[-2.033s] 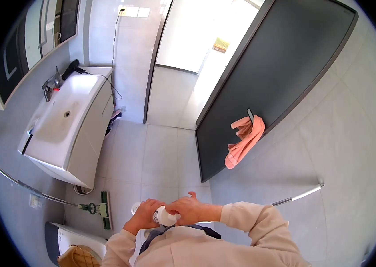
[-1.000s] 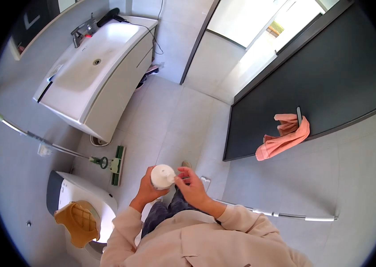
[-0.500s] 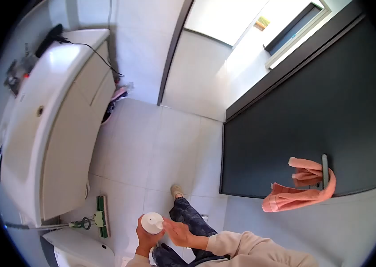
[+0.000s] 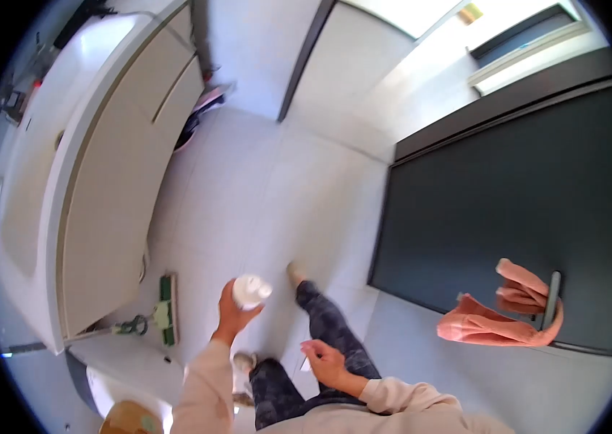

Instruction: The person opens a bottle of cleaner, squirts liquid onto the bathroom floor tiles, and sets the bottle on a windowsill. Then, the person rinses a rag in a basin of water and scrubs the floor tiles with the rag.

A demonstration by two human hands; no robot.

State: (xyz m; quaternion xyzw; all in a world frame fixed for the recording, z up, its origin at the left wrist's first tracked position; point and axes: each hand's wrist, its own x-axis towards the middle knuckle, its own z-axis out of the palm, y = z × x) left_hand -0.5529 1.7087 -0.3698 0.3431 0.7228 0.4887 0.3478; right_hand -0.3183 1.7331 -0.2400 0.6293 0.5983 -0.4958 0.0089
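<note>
A smooth white bottle (image 4: 249, 292), its round top facing the camera with a pale nozzle (image 4: 265, 291) at one side, is held above the tiled floor (image 4: 226, 195), the grip of the left hand (image 4: 234, 312) wrapped around it. The right hand (image 4: 327, 362) hangs apart over the dark patterned trousers (image 4: 336, 327), fingers loosely bent; whether that grip holds anything, I cannot tell. Farther out, a green mop head (image 4: 167, 309) rests on the floor and a salmon towel (image 4: 490, 329) drapes over the handle (image 4: 553, 300) of the dark door (image 4: 508, 195).

No legible text, label, brand, number or sign anywhere in view.
</note>
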